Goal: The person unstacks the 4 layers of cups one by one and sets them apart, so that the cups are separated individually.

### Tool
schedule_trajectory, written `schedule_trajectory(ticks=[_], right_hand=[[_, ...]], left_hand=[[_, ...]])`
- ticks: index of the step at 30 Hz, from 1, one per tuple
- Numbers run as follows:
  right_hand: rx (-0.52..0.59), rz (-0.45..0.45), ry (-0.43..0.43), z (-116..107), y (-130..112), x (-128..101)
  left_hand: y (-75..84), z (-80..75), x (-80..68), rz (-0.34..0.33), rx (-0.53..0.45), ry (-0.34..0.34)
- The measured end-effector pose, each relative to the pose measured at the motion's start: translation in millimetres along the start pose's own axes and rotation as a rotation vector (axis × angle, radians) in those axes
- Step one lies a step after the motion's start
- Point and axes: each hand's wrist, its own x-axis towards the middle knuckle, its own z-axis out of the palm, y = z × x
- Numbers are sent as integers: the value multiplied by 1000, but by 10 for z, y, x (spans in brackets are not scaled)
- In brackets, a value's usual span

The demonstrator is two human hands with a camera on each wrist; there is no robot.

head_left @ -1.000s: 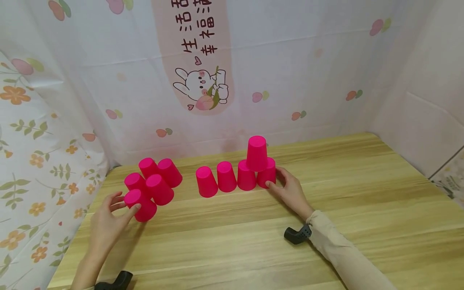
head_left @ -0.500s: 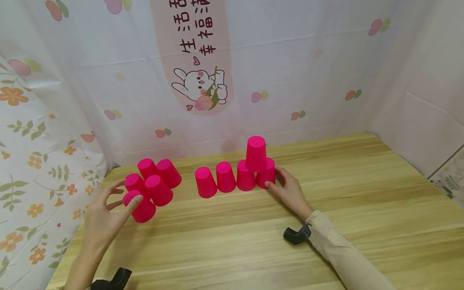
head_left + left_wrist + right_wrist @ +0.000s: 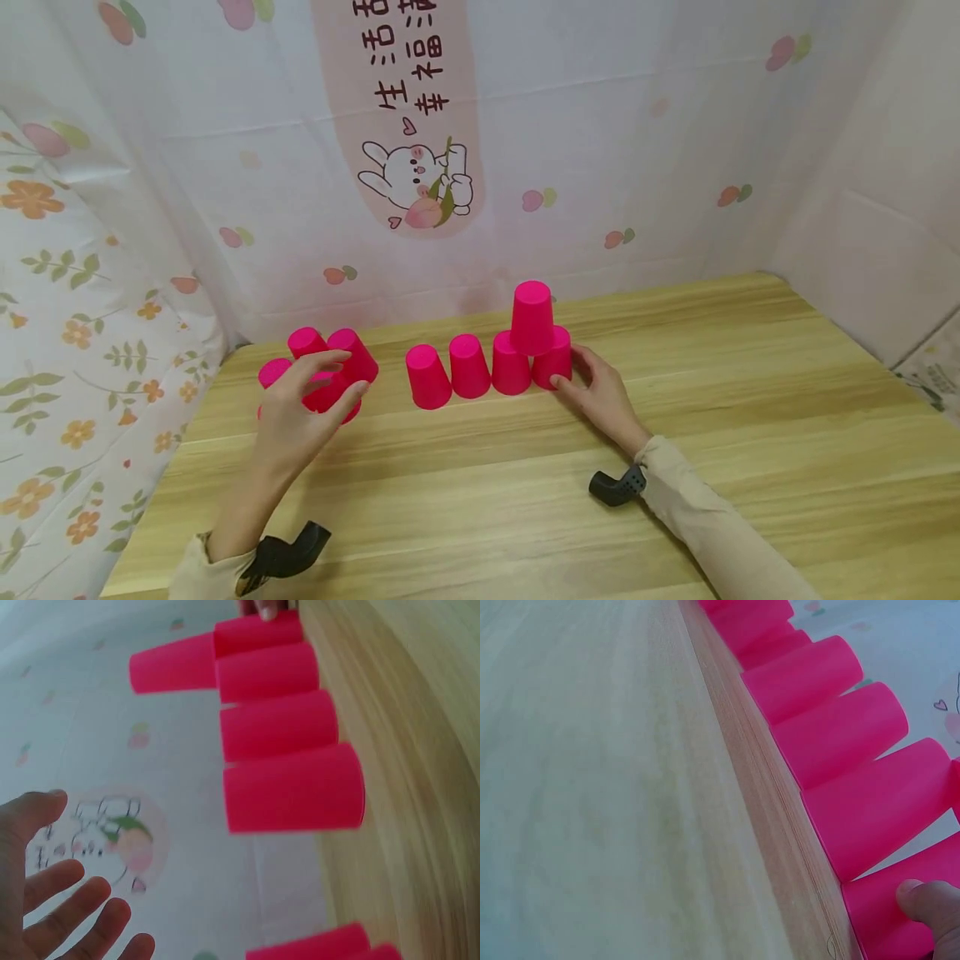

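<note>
Head view: left hand (image 3: 300, 412) spread loose over cup cluster (image 3: 352, 360) centre-left, gripping nothing; right hand (image 3: 600, 396) fingers curl round rightmost row cup (image 3: 553, 360)

Readable text appears only on the backdrop cloth (image 3: 600, 150) behind the table. A pink vertical banner panel (image 3: 405, 108) printed on it carries two columns of dark Chinese characters. The left column reads 生活, with a cropped character above. The right column reads 幸福, also cropped above. A small heart (image 3: 408, 126) follows the left column. The pink cups carry no markings.
</note>
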Motion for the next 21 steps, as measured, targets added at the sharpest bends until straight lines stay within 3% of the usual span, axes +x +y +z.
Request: schedule_trajectory(ticks=[6,13,21], right_hand=[[4,9,-10,0,-19,0],[5,15,-11,10,-56,5],[-13,14,2,-7,-30,-12]], left_hand=[[92,364,82,62,-63,-107],[228,644,207,76,-134,-161],[396,900,407,-12,-152,-246]])
